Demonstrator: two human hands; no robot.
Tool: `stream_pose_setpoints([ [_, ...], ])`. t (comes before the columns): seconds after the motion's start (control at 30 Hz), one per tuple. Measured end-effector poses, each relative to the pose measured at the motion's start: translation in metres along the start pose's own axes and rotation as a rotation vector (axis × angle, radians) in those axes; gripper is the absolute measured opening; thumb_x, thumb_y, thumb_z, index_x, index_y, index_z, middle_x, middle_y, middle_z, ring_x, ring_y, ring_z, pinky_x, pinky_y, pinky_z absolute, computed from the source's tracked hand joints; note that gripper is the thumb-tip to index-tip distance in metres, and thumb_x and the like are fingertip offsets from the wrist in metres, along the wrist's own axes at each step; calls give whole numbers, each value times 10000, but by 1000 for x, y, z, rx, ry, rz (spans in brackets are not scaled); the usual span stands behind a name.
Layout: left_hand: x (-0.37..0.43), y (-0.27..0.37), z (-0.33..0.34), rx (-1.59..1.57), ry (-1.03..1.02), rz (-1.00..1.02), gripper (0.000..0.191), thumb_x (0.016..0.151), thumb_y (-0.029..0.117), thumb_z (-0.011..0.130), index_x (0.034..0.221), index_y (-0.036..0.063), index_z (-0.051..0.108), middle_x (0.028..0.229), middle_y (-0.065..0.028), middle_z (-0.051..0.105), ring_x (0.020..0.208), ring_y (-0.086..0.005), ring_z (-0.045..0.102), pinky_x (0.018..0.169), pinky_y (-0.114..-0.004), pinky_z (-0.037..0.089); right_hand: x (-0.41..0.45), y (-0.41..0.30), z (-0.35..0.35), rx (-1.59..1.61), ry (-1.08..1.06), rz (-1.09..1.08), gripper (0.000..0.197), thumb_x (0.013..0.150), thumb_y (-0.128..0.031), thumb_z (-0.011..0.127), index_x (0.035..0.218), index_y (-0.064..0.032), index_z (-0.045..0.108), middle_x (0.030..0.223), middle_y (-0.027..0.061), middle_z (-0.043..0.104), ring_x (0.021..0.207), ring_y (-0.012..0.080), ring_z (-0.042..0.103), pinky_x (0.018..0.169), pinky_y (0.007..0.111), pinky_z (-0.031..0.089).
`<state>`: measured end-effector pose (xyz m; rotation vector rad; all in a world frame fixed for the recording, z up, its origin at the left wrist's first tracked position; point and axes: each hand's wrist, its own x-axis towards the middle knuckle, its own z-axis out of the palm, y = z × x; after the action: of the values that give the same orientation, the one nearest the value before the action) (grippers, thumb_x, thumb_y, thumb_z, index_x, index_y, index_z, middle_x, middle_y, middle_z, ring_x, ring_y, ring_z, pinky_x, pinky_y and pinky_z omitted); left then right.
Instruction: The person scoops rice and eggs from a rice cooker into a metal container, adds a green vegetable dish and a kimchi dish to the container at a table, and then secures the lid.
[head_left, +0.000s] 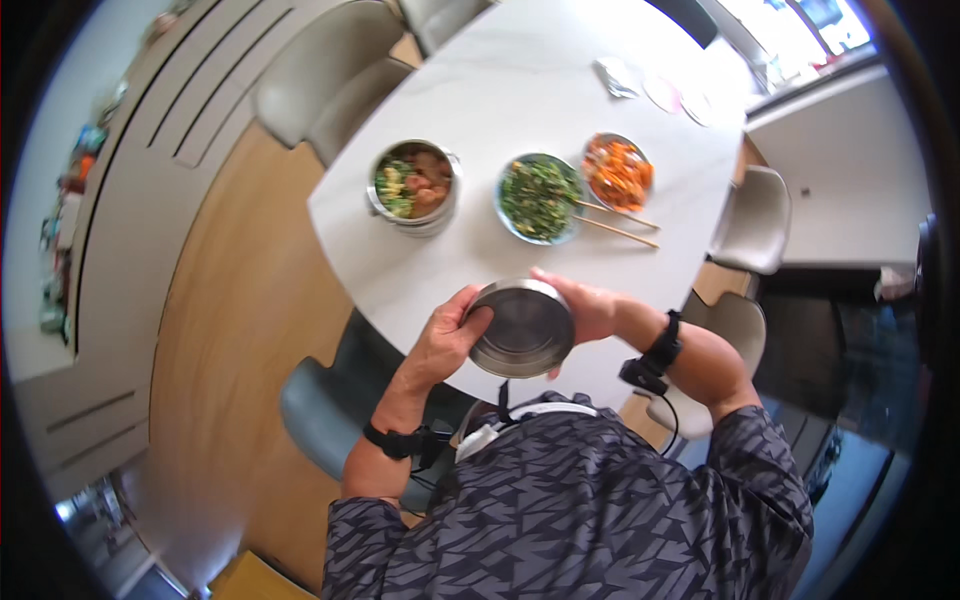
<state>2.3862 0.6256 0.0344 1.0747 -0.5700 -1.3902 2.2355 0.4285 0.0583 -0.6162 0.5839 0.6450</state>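
Close to my body I hold a shallow round stainless-steel dish or lid (521, 330), its hollow side facing up at me. My left hand (448, 334) grips its left rim, thumb over the edge. On the opposite rim, my right hand (589, 306) supports it, with some fingers hidden behind. Beyond my hands stands a metal food container (420, 223) filled with greens and brownish-red pieces of food. A bowl of chopped green vegetables (538, 199) is to its right, with wooden chopsticks (619, 231) resting across it. Behind that sits a bowl of orange carrot shreds (619, 172).
All the food stands on a white marble-look table (480, 120) with a curved edge. A crumpled silvery packet (618, 78) and round pale lids (661, 93) lie at the far right. Chairs surround the table, including a blue-grey chair (322, 405) by my left side.
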Motion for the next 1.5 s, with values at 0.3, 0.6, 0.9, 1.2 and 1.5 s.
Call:
stream_pose_setpoints([
  [0.3, -1, -13, 16, 366, -153, 63, 299, 929, 69, 614, 1224, 36, 576, 1201, -60, 537, 973, -166, 544, 892, -271, 440, 7, 99, -27, 222, -294, -173, 786, 928, -620, 477, 1423, -17, 384, 1359, 210, 518, 1223, 322, 535, 934, 546, 501],
  [0.6, 28, 21, -103, 753, 683, 123, 1026, 735, 166, 822, 1509, 28, 162, 1478, -175, 307, 1286, -267, 407, 1030, -406, 402, -31, -53, -10, -898, 402, -642, 984, 750, -607, 693, 1442, 1, 345, 1124, 163, 577, 975, 235, 602, 810, 331, 488],
  [0.9, 74, 2, -142, 482, 431, 328, 1240, 642, 82, 876, 1512, 22, -5, 1508, -179, 247, 1391, -265, 291, 1133, -379, 311, 97, -153, 48, -1846, 635, -925, 921, 615, -432, 819, 1366, -81, 418, 1376, 230, 401, 1254, 409, 430, 1047, 481, 388],
  [1.2, 76, 3, -129, 629, 583, 413, 987, 656, 191, 890, 1431, 116, 285, 1366, -90, 457, 1247, -225, 478, 1001, -387, 439, 123, -158, 61, -2058, 599, -808, 915, 587, -408, 859, 1327, -89, 425, 1378, 239, 373, 1235, 410, 428, 992, 508, 431],
  [1.5, 80, -4, -131, 696, 606, 398, 1002, 619, 322, 893, 1401, 105, 304, 1398, -125, 421, 1259, -320, 479, 1022, -406, 446, 114, -167, 61, -2083, 641, -545, 1068, 592, -426, 862, 1433, -71, 307, 1362, 282, 370, 1212, 477, 448, 966, 525, 453],
])
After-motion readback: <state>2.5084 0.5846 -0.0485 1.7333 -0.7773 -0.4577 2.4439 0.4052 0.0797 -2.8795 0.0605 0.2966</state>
